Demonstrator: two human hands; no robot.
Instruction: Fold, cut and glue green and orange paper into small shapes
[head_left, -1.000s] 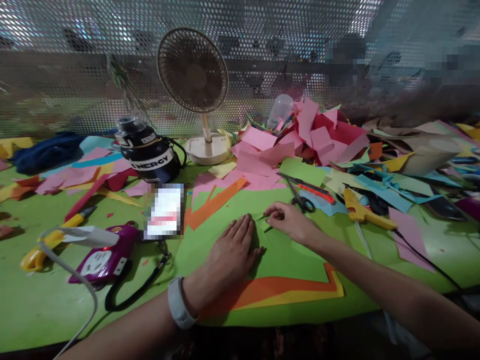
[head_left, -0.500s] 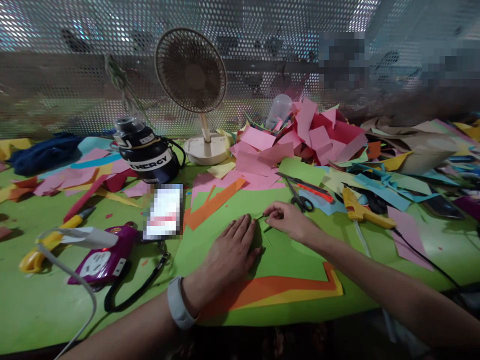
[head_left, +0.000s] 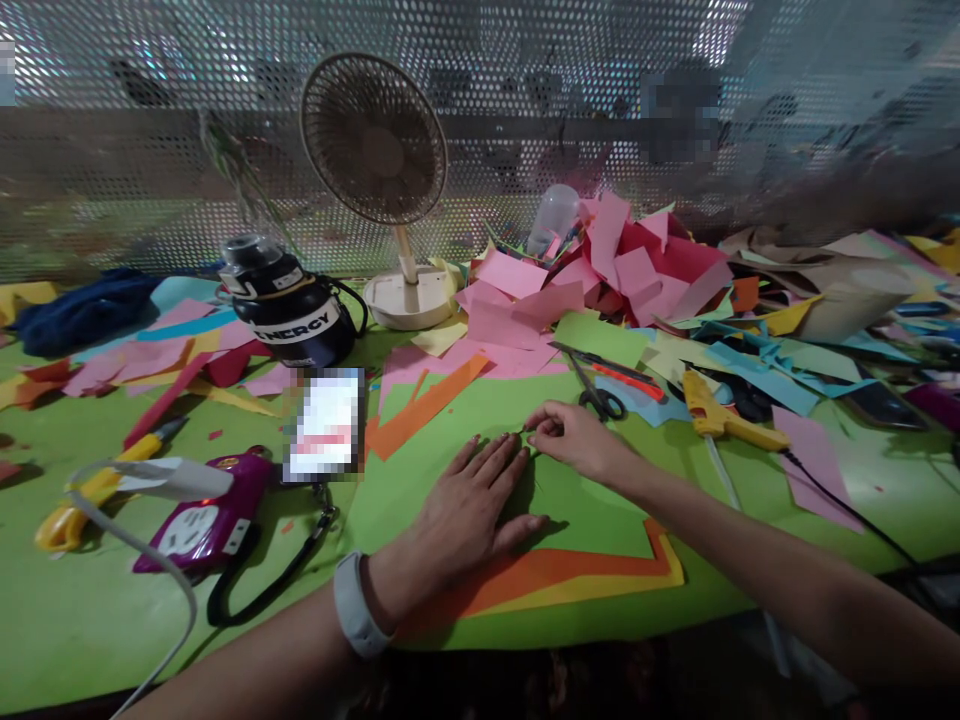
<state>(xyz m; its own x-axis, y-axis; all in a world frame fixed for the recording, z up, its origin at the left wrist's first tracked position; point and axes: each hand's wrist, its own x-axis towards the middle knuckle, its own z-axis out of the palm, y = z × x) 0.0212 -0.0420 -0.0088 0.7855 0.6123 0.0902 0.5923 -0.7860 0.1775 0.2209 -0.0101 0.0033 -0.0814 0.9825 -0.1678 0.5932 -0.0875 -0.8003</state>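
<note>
Green paper (head_left: 592, 510) lies on top of orange and yellow sheets (head_left: 555, 580) at the table's front. My left hand (head_left: 472, 500) rests flat on the green paper, palm down, thumb spread from the fingers. Just right of its fingertips, my right hand (head_left: 566, 438) is closed in a pinch on the same paper; what its fingertips hold is too small to make out. Black-handled scissors (head_left: 600, 400) lie just beyond my right hand, beside a red-orange cutter (head_left: 630, 380). Orange strips (head_left: 435, 405) lie at the paper's upper left.
A phone (head_left: 324, 425), purple power socket (head_left: 206, 510) and yellow cutter (head_left: 97, 490) lie left. A dark bottle (head_left: 296, 315) and fan (head_left: 375, 150) stand behind. Pink scraps (head_left: 630, 265) are heaped at the back; a yellow glue gun (head_left: 731, 420) with its cord lies right.
My left hand has shifted slightly right, closer to my right fingertips, and its thumb has spread outward. My right hand has hardly moved and remains pinched.
</note>
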